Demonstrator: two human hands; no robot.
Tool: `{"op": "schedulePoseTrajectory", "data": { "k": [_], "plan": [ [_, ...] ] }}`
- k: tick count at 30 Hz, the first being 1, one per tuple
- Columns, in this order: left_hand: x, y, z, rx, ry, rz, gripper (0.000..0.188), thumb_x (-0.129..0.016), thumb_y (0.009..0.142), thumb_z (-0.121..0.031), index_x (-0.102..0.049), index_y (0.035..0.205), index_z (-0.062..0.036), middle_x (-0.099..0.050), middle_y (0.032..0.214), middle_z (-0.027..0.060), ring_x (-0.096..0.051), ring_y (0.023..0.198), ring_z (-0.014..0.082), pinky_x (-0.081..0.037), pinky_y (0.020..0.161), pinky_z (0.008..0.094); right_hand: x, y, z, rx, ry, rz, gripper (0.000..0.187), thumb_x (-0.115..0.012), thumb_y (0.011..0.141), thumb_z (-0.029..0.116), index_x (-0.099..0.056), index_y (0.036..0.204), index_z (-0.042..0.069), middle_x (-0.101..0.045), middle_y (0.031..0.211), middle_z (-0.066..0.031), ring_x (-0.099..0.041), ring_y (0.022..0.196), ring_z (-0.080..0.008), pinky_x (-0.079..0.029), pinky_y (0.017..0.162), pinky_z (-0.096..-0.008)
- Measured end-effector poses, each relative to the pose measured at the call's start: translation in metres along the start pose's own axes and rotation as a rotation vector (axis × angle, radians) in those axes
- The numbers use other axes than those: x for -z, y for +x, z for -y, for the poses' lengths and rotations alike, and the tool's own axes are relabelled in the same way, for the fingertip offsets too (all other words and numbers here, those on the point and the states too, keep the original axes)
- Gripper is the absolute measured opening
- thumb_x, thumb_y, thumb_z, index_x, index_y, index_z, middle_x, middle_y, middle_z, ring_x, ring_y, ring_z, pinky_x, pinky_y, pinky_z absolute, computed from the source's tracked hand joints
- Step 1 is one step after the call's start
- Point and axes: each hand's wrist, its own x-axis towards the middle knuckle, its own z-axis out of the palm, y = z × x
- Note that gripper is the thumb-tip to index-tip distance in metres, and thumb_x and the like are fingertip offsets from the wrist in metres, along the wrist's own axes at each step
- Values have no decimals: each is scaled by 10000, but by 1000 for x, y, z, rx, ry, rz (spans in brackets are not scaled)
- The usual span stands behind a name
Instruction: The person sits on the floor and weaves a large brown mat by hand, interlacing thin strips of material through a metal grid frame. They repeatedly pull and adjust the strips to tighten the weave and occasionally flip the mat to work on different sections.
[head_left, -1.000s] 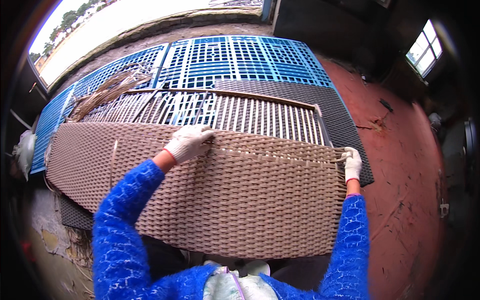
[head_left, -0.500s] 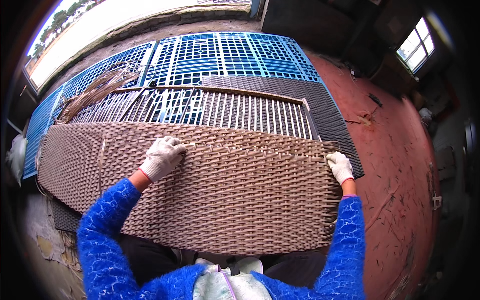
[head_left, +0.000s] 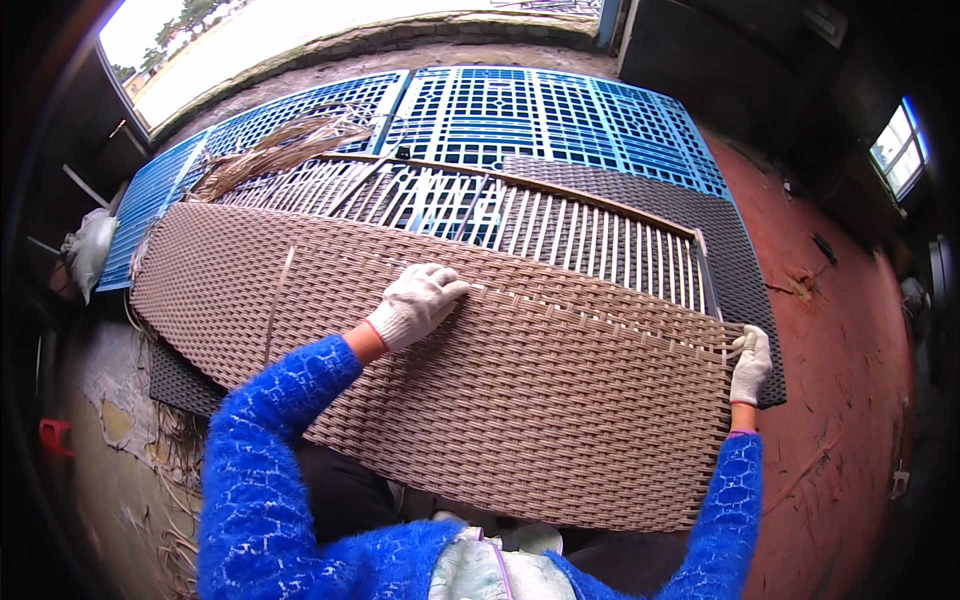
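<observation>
A large brown woven wicker panel [head_left: 520, 400] stretches across in front of me, its weave broken by a thin gap with pale frame slats showing. My left hand [head_left: 420, 302], in a white knit glove, lies against the panel at the left end of this gap. Its fingers are bent and pressed together; what they pinch, if anything, is hidden. At the panel's right edge my right hand [head_left: 751, 365], gloved the same way, is closed around loose strand ends [head_left: 728, 343]. One flat strand [head_left: 279, 300] stands out from the weave left of my left hand.
Behind the panel is a slatted frame section [head_left: 560, 235], with a bundle of loose brown strands [head_left: 275, 150] on its left. Blue plastic grid pallets [head_left: 540, 110] and a dark woven sheet [head_left: 650, 190] lie underneath. A reddish floor [head_left: 840, 400] extends to the right.
The whole scene has shifted rightward in view. My right hand now grips strand ends at the edge, and the gap in the weave shows more clearly. My left hand remains on the panel.
</observation>
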Motion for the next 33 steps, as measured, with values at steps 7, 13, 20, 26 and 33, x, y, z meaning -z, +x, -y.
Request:
{"op": "schedulePoseTrajectory", "data": {
  "k": [7, 13, 20, 26, 33],
  "plan": [
    [-14, 67, 38, 221, -117, 148, 302, -608, 1003, -308, -668, 1255, -154, -685, 1153, 102, -624, 1119, 293, -478, 986, 428, -17, 28, -43, -606, 809, -33, 355, -348, 1127, 238, -576, 1249, -5, -436, 526, 5, -330, 382, -119, -286, 370, -286],
    [-35, 82, 56, 271, -147, 165, 309, -569, 1013, -397, -725, 1092, -142, -717, 1038, 106, -639, 1047, 305, -473, 964, 426, -24, 49, -63, -581, 631, 40, 328, -333, 1057, 89, -536, 1259, -71, -332, 492, 11, -256, 351, -111, -263, 363, -301],
    [-45, 73, 60, 250, -181, 0, 317, -580, 987, -415, -757, 1039, -157, -733, 1002, 92, -659, 1010, 302, -488, 919, 433, -18, 55, -82, -632, 703, -70, 316, -341, 977, -30, -581, 1182, -50, -315, 501, 26, -231, 346, -104, -206, 354, -287],
    [-45, 71, 59, 248, -192, -45, 247, -635, 972, -355, -755, 1013, -142, -742, 977, 75, -671, 972, 287, -499, 883, 410, -19, 60, -120, -785, 593, -83, 376, -367, 959, 7, -580, 1267, -25, -343, 548, 28, -258, 394, -110, -219, 376, -296],
    [13, 13, 105, 275, -361, -125, 169, -647, 991, -219, -741, 1090, -120, -737, 1029, 91, -698, 926, 221, -576, 845, 340, 31, 75, -111, -619, 342, 63, 221, -482, 983, 87, -673, 1087, 48, -602, 695, -44, -565, 512, -169, -421, 443, -285]
  ]
}}
